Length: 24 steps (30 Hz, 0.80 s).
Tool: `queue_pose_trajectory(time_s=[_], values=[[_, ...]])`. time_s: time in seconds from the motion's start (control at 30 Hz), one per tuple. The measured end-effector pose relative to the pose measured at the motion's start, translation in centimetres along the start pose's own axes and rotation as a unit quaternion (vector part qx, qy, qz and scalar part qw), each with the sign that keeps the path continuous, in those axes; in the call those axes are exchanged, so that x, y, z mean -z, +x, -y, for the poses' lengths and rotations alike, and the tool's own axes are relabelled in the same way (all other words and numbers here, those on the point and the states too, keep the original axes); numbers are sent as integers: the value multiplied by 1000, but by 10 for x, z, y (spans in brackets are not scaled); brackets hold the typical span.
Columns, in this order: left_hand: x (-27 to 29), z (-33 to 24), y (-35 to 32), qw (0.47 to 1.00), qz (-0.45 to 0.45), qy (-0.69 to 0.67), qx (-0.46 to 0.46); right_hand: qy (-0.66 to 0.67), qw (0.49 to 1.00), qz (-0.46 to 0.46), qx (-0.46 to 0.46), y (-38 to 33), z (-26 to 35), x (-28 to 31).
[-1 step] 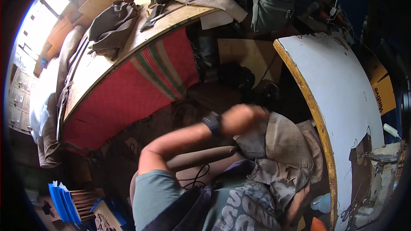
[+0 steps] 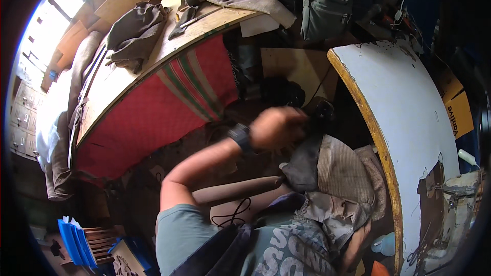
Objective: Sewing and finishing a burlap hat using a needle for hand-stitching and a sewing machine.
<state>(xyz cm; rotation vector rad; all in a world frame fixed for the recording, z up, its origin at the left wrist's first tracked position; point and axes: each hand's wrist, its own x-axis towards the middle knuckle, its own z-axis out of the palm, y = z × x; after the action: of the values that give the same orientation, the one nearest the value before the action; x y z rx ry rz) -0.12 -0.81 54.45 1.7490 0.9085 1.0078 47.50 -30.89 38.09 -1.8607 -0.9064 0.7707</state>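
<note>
The ribbed brown cloth (image 2: 343,171) lies left of the white bench (image 2: 409,92). Farther left, the left hand (image 2: 279,128) is blurred; how open its fingers are, or what they hold, I cannot tell. The right hand is hidden. A hard pull could make the loose cloth slip.

Counting what shows: one left hand (image 2: 279,128), blurred; one dark wristband (image 2: 240,138); two bare forearms (image 2: 357,245); two worktops, one wooden (image 2: 107,89) and one white (image 2: 404,92); one red striped cloth (image 2: 153,107); one grey-green bag (image 2: 327,10); one yellow box (image 2: 461,107); one light-blue container (image 2: 386,244); and perhaps four grey-brown cloth pieces (image 2: 345,168), though their overlapping folds make that number uncertain.
</note>
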Motion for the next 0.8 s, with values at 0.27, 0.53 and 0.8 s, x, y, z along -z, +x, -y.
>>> queue_pose_trajectory(time_s=[0.27, 0.53, 0.8], values=[[459, 44, -66, 597, -444, 668, -24, -17, 997, 22, -75, 5, 49, -1], [455, -25, -23, 425, -771, 423, 215, -63, 995, -25, -72, -6, 48, 2], [420, -135, -49, 547, -665, 502, 84, -120, 988, 2, -93, -12, 44, 11]])
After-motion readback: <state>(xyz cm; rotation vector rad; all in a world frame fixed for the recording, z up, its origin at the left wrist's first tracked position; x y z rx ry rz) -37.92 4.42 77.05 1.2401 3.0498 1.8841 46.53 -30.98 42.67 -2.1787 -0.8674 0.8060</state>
